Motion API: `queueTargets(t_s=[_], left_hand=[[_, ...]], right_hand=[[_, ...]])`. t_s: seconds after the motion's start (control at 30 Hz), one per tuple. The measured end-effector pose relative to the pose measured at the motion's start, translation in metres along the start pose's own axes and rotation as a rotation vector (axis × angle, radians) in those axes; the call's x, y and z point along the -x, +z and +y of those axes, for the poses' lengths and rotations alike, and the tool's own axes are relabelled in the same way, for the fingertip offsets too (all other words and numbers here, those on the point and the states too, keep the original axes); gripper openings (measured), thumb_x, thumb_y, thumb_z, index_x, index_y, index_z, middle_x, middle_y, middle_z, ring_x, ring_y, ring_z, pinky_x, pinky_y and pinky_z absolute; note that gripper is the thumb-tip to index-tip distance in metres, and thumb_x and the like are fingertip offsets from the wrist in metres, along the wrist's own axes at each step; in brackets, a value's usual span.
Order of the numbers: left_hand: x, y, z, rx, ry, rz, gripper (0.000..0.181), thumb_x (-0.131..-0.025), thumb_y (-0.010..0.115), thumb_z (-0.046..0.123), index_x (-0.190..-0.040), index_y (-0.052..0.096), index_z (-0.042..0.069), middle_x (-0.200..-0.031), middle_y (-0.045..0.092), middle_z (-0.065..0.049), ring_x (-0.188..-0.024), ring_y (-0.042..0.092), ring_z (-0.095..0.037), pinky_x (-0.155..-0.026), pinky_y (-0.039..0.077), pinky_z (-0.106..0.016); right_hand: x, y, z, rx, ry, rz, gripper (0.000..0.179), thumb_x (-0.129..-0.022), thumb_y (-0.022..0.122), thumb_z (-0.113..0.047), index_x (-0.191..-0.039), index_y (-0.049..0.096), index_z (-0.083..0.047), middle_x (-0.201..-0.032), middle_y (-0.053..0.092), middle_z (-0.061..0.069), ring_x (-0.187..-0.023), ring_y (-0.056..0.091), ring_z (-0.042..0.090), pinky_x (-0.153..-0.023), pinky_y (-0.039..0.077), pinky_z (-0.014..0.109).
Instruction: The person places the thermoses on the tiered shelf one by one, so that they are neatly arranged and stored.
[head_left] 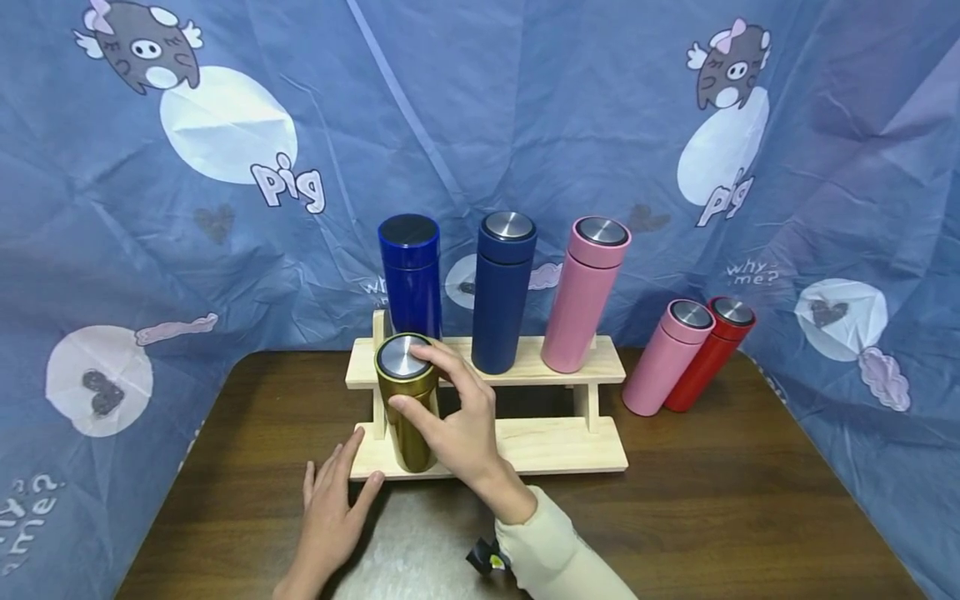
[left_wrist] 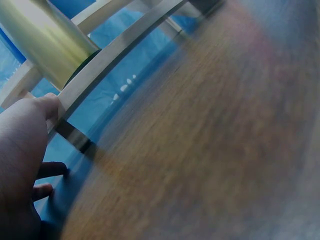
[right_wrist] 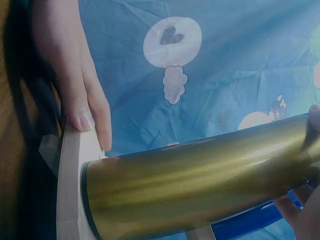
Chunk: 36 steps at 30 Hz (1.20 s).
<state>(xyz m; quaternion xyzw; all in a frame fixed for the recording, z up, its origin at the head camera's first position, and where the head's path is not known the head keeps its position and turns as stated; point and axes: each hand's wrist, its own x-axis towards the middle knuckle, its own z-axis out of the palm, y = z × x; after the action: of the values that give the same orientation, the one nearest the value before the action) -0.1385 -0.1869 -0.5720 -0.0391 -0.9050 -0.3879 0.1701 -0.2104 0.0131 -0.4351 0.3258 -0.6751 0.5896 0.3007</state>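
Right hand [head_left: 467, 421] grips the gold flask [head_left: 410, 443] from its right near the lid, long axis upright on the lower shelf [head_left: 555, 447]; left hand [head_left: 330, 508], fingers straight, touches that shelf's left end.

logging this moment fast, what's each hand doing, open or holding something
Left hand: open, touching the left end of the wooden rack.
Right hand: holding the gold bottle near its top.

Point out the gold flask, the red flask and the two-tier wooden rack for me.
Gold flask [right_wrist: 200, 182], right wrist view, middle of its body.
Red flask [head_left: 711, 358], head view, middle of its body.
Two-tier wooden rack [head_left: 562, 443], head view, bare part of its lower shelf.
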Motion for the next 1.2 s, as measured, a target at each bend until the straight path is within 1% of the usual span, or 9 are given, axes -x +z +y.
queueTargets(t_s=[0.23, 0.4, 0.53, 0.7, 0.87, 0.97, 1.03, 1.1, 1.2], left_hand=[[0.000, 0.001, 0.000, 0.008, 0.002, 0.004, 0.067, -0.109, 0.069, 0.030, -0.169, 0.044, 0.013, -0.166, 0.052, -0.026, -0.150, 0.047, -0.059, -0.125, 0.011, -0.082], [0.000, 0.001, 0.000, 0.007, 0.004, 0.004, 0.067, -0.109, 0.069, 0.030, -0.169, 0.044, 0.013, -0.166, 0.052, -0.025, -0.150, 0.047, -0.059, -0.125, 0.011, -0.082], [0.000, 0.000, 0.000, 0.007, 0.005, 0.007, 0.068, -0.109, 0.070, 0.030, -0.169, 0.044, 0.013, -0.166, 0.052, -0.026, -0.149, 0.047, -0.060, -0.125, 0.011, -0.082], [0.001, 0.000, -0.002, 0.005, 0.013, 0.007, 0.068, -0.109, 0.070, 0.030, -0.169, 0.044, 0.013, -0.165, 0.053, -0.027, -0.149, 0.047, -0.060, -0.125, 0.011, -0.082], [0.001, 0.000, -0.002, 0.006, 0.012, 0.011, 0.068, -0.109, 0.070, 0.030, -0.169, 0.044, 0.013, -0.165, 0.053, -0.026, -0.149, 0.047, -0.060, -0.125, 0.011, -0.082], [0.001, 0.000, -0.003, -0.001, 0.011, 0.009, 0.067, -0.109, 0.069, 0.031, -0.169, 0.044, 0.013, -0.165, 0.053, -0.026, -0.148, 0.047, -0.060, -0.125, 0.011, -0.082], [0.001, 0.000, -0.003, -0.004, 0.009, 0.007, 0.067, -0.109, 0.069, 0.031, -0.169, 0.044, 0.013, -0.165, 0.053, -0.027, -0.148, 0.047, -0.061, -0.125, 0.011, -0.082], [0.001, 0.001, -0.003, -0.008, 0.007, 0.005, 0.068, -0.109, 0.069, 0.031, -0.169, 0.044, 0.013, -0.164, 0.053, -0.028, -0.148, 0.047, -0.061, -0.125, 0.011, -0.081], [0.001, 0.001, -0.001, -0.007, 0.005, 0.001, 0.067, -0.109, 0.070, 0.031, -0.169, 0.044, 0.013, -0.164, 0.053, -0.028, -0.148, 0.047, -0.061, -0.125, 0.012, -0.082]], right_hand=[[0.001, 0.002, 0.001, 0.029, 0.021, -0.017, 0.063, -0.086, 0.094, -0.004, -0.143, 0.068, -0.008, -0.147, 0.070, 0.016, -0.132, 0.070, 0.030, -0.101, 0.062, 0.039], [0.002, 0.000, 0.001, 0.057, 0.043, -0.054, 0.063, -0.090, 0.090, -0.007, -0.148, 0.065, -0.011, -0.150, 0.067, 0.016, -0.137, 0.067, 0.030, -0.099, 0.062, 0.039], [0.003, -0.003, -0.001, 0.078, 0.056, -0.102, 0.064, -0.095, 0.087, -0.009, -0.153, 0.061, -0.014, -0.155, 0.064, 0.014, -0.142, 0.064, 0.030, -0.099, 0.062, 0.040], [0.002, -0.010, -0.002, 0.084, 0.048, -0.166, 0.069, -0.096, 0.086, -0.007, -0.158, 0.057, -0.014, -0.157, 0.063, 0.012, -0.139, 0.065, 0.028, -0.102, 0.062, 0.039], [-0.001, -0.017, -0.001, 0.101, 0.038, -0.234, 0.073, -0.097, 0.085, -0.007, -0.162, 0.052, -0.015, -0.162, 0.060, 0.011, -0.142, 0.063, 0.026, -0.112, 0.057, 0.039], [-0.001, -0.021, -0.002, 0.121, 0.044, -0.271, 0.078, -0.098, 0.085, -0.010, -0.166, 0.048, -0.016, -0.164, 0.058, 0.010, -0.144, 0.062, 0.026, -0.113, 0.056, 0.039], [-0.001, -0.023, -0.001, 0.133, 0.051, -0.290, 0.082, -0.098, 0.085, -0.011, -0.169, 0.044, -0.016, -0.166, 0.056, 0.010, -0.143, 0.063, 0.026, -0.111, 0.058, 0.038], [0.000, -0.026, 0.000, 0.126, 0.057, -0.299, 0.086, -0.097, 0.085, -0.011, -0.171, 0.040, -0.015, -0.167, 0.054, 0.013, -0.141, 0.064, 0.028, -0.109, 0.059, 0.042], [0.002, -0.031, 0.002, 0.100, 0.066, -0.287, 0.090, -0.097, 0.085, -0.008, -0.172, 0.036, -0.013, -0.164, 0.056, 0.016, -0.139, 0.065, 0.030, -0.109, 0.060, 0.047]])
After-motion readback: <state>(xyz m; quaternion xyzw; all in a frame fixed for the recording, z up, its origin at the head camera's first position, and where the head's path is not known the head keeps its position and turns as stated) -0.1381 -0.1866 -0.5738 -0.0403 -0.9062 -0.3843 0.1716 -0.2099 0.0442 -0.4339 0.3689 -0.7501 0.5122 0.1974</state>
